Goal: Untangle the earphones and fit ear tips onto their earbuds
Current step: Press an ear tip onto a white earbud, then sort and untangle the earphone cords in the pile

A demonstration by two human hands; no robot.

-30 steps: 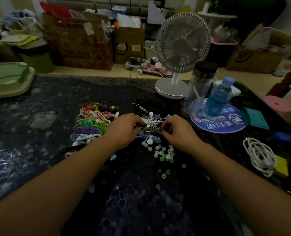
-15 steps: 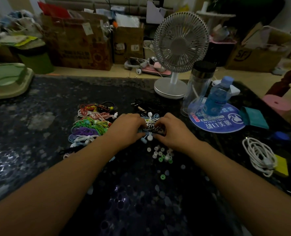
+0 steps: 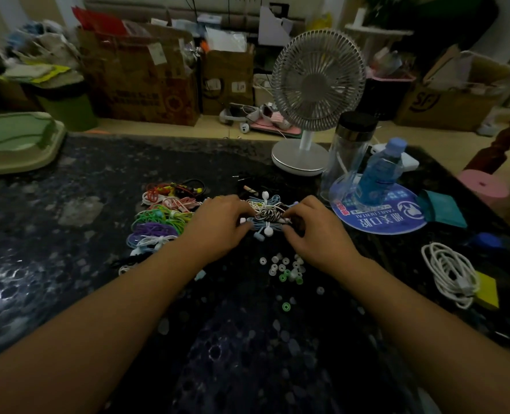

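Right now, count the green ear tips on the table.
3 that I can tell: two green ear tips at the near edge of the loose pile, one alone nearer the person. Dim light may hide others.

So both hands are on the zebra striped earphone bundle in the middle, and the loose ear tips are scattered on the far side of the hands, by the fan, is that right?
Not quite. Both the left hand and right hand are on the zebra-striped earphone bundle, but the head view shows the loose ear tips scattered on the near side of the hands, toward the person, not by the fan.
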